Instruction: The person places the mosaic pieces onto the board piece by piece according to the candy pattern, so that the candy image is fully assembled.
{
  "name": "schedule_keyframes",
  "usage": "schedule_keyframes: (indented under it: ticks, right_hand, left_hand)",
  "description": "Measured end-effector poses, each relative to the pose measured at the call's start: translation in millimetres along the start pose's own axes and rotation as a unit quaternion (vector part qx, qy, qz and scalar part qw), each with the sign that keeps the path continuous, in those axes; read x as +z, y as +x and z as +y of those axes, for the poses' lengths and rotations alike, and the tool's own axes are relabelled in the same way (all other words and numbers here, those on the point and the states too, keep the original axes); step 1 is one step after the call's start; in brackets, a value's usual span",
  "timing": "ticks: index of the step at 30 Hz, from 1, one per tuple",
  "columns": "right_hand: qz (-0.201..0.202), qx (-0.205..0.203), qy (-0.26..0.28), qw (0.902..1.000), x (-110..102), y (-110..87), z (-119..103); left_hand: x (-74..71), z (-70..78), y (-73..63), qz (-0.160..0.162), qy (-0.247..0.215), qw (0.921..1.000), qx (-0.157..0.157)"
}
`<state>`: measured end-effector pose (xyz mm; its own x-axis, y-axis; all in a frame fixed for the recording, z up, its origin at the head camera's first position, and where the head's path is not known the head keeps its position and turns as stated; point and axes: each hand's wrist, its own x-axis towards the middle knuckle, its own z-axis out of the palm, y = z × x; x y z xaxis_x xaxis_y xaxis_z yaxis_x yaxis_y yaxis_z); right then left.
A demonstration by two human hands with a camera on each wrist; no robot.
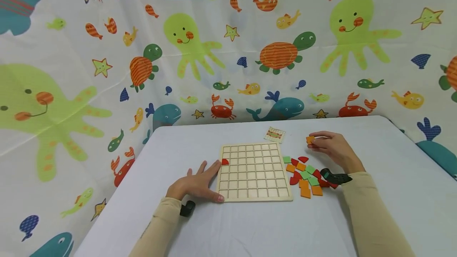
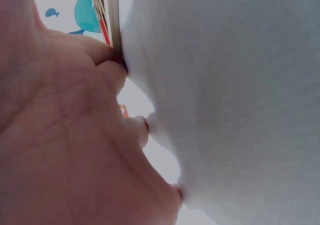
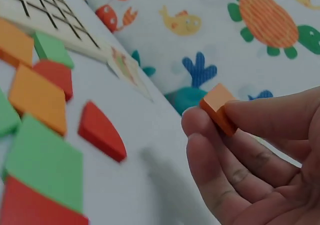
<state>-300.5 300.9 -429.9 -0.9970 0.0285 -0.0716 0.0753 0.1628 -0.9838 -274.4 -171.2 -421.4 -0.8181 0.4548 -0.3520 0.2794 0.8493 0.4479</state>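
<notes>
We see the left hand [image 1: 200,183] with its grip wide, fingers spread and holding nothing; the forefinger rests by the left edge of the board [image 1: 254,171] and the thumb lies at its near corner, probably to keep it from sliding. In the left wrist view, other fingertips of this hand press on the surface [image 1: 257,229], which we think braces the palm above it. The board lies flat before us, between the 2 hands, within easy reach of both. 1 red piece [image 1: 225,162] sits in a cell along the left edge, just beside the forefinger; we cannot tell whether they touch. The right hand [image 1: 333,148] has its grip narrow, pinching the orange piece [image 3: 218,108] between the fingertips, a corner jutting out, which we judge leaves it easy to turn. That piece is up off the surface, to the right of the card [image 1: 275,134] and beyond the pile [image 1: 306,175]. The pile of red, green and orange pieces spreads beside the board's right edge, handy for the right hand, we suppose. The card lies just past the board's far right corner, where its picture can be seen without either hand covering it.
</notes>
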Motion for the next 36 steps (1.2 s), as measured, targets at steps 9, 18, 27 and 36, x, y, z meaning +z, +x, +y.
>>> schedule_keyframes:
  ticks: [9,18,27,36]
  right_hand:
    - [-0.03,0.019,0.078,0.9964,40,10.3,-16]
    - [-0.069,0.003,0.08,0.9944,87,14.7,-34]
    - [-0.126,-0.042,0.097,0.9864,139,17.5,-41]
    - [-0.149,-0.079,0.072,0.9831,181,13.9,-44]
  left_hand:
    - [-3.8,-3.7,-0.8,0.001,0.005,1.0,-0.003]
    - [-7.0,-9.5,0.4,0.002,0.009,0.9999,-0.005]
    - [-10.1,-15.2,4.8,0.001,0.008,1.0,0.0]
    - [-11.6,-14.1,9.2,-0.009,0.011,0.9999,0.008]
